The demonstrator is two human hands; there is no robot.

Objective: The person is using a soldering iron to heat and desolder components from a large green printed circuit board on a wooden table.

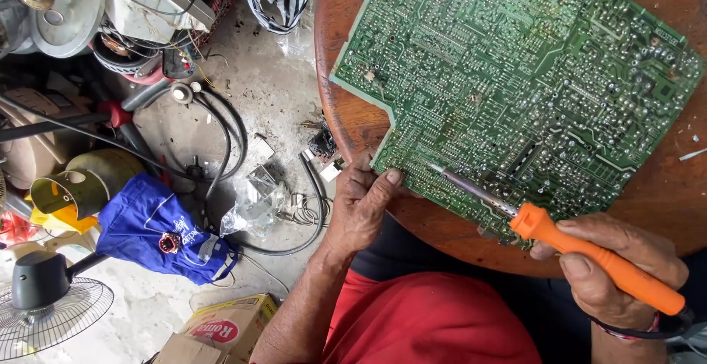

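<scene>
Fingers of the right hand clamp an orange-handled soldering iron; left hand fingers press the green circuit board.

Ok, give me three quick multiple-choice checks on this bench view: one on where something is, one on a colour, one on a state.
1. Where does the circuit board lie?
A. on the round wooden table
B. on the concrete floor
C. on the cardboard box

2. What colour is the handle of the soldering iron?
A. blue
B. orange
C. black

3. What is the left hand doing?
A. hanging free of everything
B. gripping the fan
C. resting on the board's near edge

Answers:
1. A, the green board lies flat on the brown tabletop, solder side up.
2. B, the grip in the right hand is bright orange, with a metal shaft reaching over the board.
3. C, its thumb and fingers sit on the board's lower left corner.
</scene>
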